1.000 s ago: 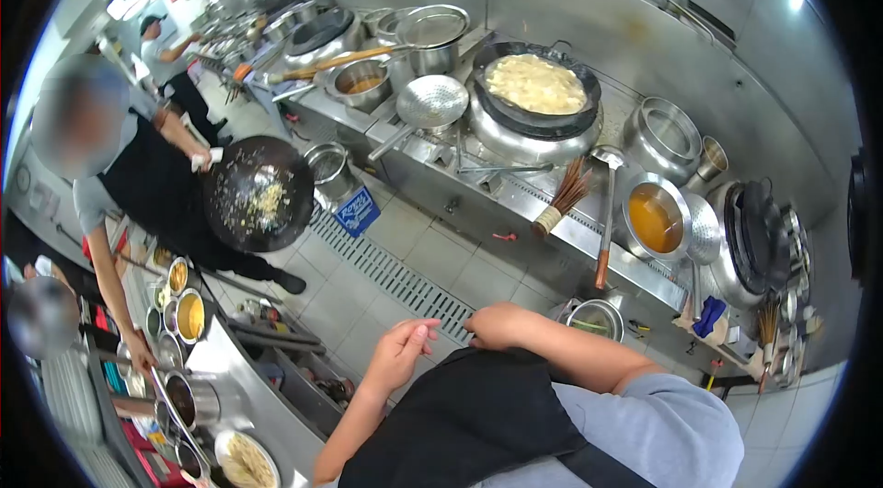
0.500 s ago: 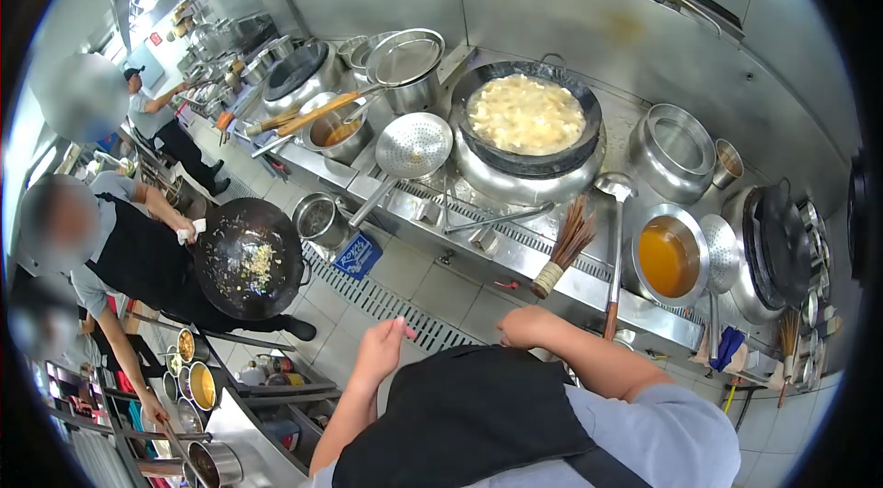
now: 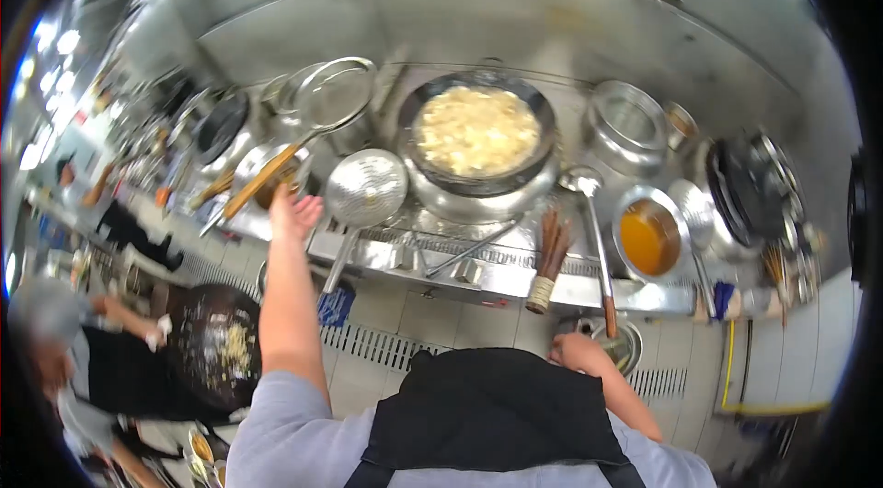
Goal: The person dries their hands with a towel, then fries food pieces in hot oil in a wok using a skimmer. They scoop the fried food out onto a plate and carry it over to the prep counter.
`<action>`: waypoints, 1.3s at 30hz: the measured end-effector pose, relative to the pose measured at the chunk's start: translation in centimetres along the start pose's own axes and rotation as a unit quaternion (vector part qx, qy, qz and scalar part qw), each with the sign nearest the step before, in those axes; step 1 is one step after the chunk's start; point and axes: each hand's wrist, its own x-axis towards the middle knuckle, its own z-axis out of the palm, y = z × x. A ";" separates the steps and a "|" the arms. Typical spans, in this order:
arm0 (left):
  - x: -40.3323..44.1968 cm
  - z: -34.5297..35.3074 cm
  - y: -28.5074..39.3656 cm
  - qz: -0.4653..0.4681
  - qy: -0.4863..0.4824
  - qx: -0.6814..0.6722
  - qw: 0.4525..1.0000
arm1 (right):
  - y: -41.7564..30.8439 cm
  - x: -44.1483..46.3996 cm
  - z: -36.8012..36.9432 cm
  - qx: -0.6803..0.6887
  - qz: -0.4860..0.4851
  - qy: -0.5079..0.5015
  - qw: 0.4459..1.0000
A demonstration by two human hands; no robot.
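Observation:
My left hand (image 3: 294,215) is stretched forward over the counter edge, its fingers apart and holding nothing. It is close to a pot (image 3: 260,160) and to the wooden handle (image 3: 262,181) of a wire strainer (image 3: 336,94). A perforated skimmer (image 3: 366,189) lies just to its right. Low in front of my apron, my right hand (image 3: 584,353) has curled fingers; what they hold, if anything, is hidden. Near it are the end of a ladle (image 3: 594,212) handle and a metal bowl (image 3: 629,347). Pale pieces of food (image 3: 478,129) fill the wok (image 3: 544,140) on the stove.
A bamboo brush (image 3: 550,258), a pot of orange liquid (image 3: 649,235) and a second skimmer (image 3: 694,212) lie along the counter. A lidded steel pot (image 3: 629,125) stands behind. At left, a co-worker (image 3: 101,368) holds a large wok (image 3: 213,341) with food.
My left hand has reached forward and left to the pot and strainer handle, its fingers spreading. My right hand has moved down and right. The view has turned and shifted.

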 end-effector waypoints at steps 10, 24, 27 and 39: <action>7.0 4.0 3.0 -0.158 -0.079 0.039 0.983 | -8.0 6.4 -2.2 0.167 0.230 0.305 0.909; -6.8 1.7 2.0 -0.065 -0.176 0.061 0.980 | -4.6 6.5 -1.7 0.163 0.291 0.307 0.891; -9.2 1.6 2.1 -0.024 -0.190 0.072 0.979 | -4.1 6.1 -2.2 0.154 0.279 0.282 0.905; -19.3 5.5 -7.8 0.045 -0.169 0.135 0.975 | -7.6 5.6 -5.4 0.155 -0.003 0.463 0.873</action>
